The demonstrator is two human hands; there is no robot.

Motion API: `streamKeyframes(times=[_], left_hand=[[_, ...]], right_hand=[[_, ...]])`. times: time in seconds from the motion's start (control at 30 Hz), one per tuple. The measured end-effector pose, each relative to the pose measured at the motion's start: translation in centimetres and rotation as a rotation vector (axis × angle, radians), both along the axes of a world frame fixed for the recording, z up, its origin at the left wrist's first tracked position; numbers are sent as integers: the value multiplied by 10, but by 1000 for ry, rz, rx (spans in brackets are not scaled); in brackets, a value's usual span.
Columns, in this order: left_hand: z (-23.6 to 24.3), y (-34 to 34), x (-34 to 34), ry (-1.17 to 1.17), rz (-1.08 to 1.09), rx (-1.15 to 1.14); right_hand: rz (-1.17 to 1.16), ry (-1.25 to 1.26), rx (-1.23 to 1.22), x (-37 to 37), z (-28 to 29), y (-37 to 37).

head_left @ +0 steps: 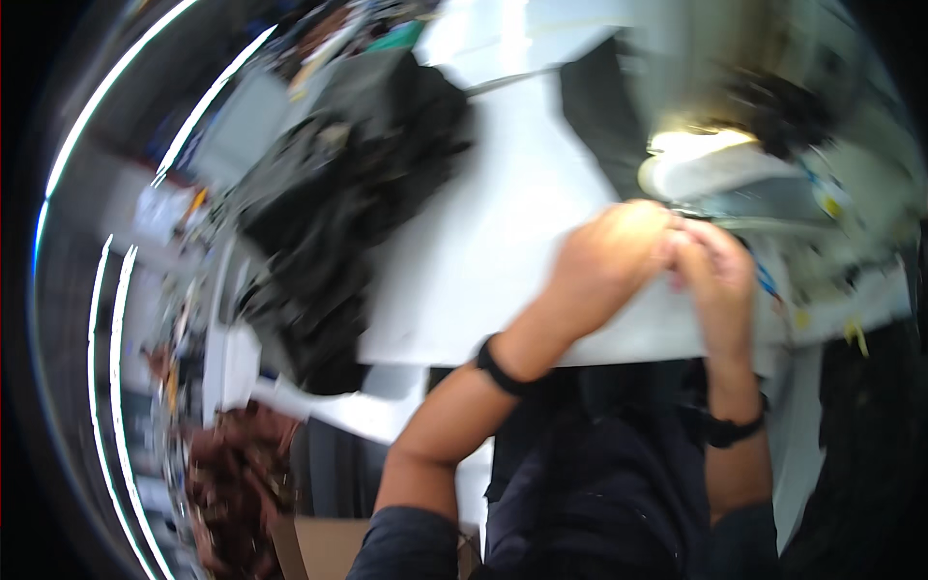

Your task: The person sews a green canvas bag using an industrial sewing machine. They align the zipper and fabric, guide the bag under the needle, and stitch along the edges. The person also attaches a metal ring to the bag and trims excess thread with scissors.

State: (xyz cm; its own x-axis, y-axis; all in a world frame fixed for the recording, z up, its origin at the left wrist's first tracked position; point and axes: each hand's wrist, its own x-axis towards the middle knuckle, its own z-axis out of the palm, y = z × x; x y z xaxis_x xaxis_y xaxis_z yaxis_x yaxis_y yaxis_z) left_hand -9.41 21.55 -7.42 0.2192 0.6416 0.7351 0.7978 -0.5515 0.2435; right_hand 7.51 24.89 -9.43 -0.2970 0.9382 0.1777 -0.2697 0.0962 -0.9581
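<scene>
The left hand (614,249) and the right hand (717,271) meet over the right part of the white table (464,290), fingers bent and fingertips close together; blur hides whether anything is pinched between them, so I cannot tell if either hand is grasping something; the nearest thing is the pale machine (725,174), just beyond the fingers, with a bright lamp (701,143) glowing on it; a dark piece of cloth (601,106) lies flat on the table left of the machine, its near end just beside the left hand, though whether they touch is unclear; a crumpled heap of dark clothes (358,169) covers the table's left side, well apart from both hands; brown cloth (242,464) hangs at lower left, near a cardboard box (324,546).
</scene>
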Motion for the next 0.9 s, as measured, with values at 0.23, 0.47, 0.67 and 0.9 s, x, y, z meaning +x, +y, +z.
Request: streamKeyframes(times=[0.23,0.47,0.67,0.9], left_hand=[[0,-3,-1,-35,-23,-53],[3,7,-1,-32,-48,-69],[6,9,-4,-106,-65,-92],[4,11,5,-300,5,-61]], right_hand=[[44,-50,81,12,-13,15],[9,-53,74,6,-9,13],[-35,-105,178,8,-16,19],[-103,-86,131,2,-20,14]])
